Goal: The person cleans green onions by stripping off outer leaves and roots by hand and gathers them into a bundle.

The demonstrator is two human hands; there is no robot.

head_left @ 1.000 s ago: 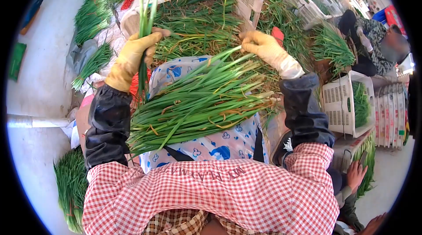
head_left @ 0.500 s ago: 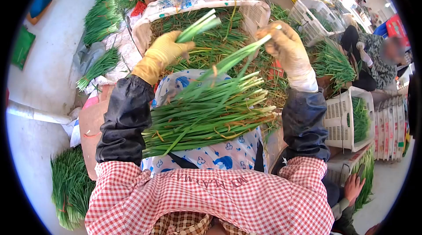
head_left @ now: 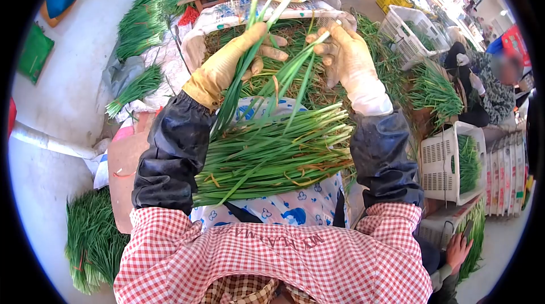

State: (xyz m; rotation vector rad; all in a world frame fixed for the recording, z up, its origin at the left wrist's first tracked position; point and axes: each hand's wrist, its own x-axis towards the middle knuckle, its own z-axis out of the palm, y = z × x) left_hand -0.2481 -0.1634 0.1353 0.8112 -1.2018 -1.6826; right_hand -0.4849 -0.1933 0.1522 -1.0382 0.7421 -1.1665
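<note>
My left hand (head_left: 238, 62), in a yellowed glove, holds a few garlic chives (head_left: 256, 11) in the crook of the thumb, white ends up and leaves hanging down. Opposite it, my gloved right hand (head_left: 347, 57) pinches the pale ends of a few other chives (head_left: 289, 71), whose leaves slope down to the left between the hands. One of these leaves is brownish. Below both hands, a thick pile of chives (head_left: 272, 153) lies across my lap on a blue-patterned plastic apron (head_left: 292, 213), white ends to the right.
Ahead is a large lined basket (head_left: 198, 28) holding trimmings. Chive bundles (head_left: 139, 25) lie at left, with another heap (head_left: 93, 241) lower left. White crates (head_left: 440, 159) stand at right. Another person (head_left: 488, 82) sits at far right; someone's hand (head_left: 457, 253) shows lower right.
My left hand has moved right, its chives now more upright. The right hand has come slightly left and lower with its chives, so the hands are closer together.
</note>
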